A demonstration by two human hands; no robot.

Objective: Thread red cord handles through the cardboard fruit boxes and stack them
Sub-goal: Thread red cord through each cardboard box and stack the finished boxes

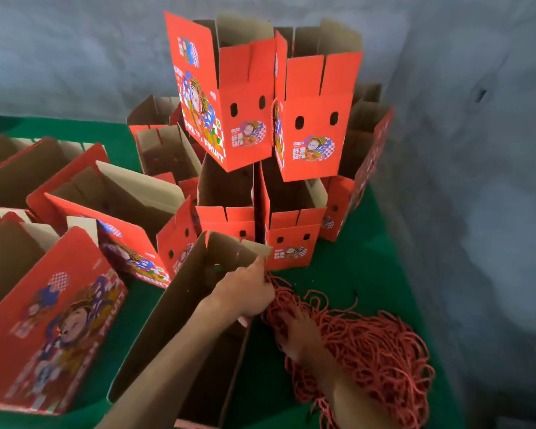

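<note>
Cords [369, 351] pile under right hand [294, 332]; left hand [248, 292] pinches one.

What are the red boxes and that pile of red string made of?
Boxes: they look like cardboard, plain brown inside the open flaps, red with a smooth printed picture outside. String: probably twisted cord of fibre or plastic, matte; it bends in soft loops, but the blur hides its weave.

Two bare forearms, left hand [245, 292] and right hand [297, 332] ungloved, no sleeves, rings or watch.
</note>
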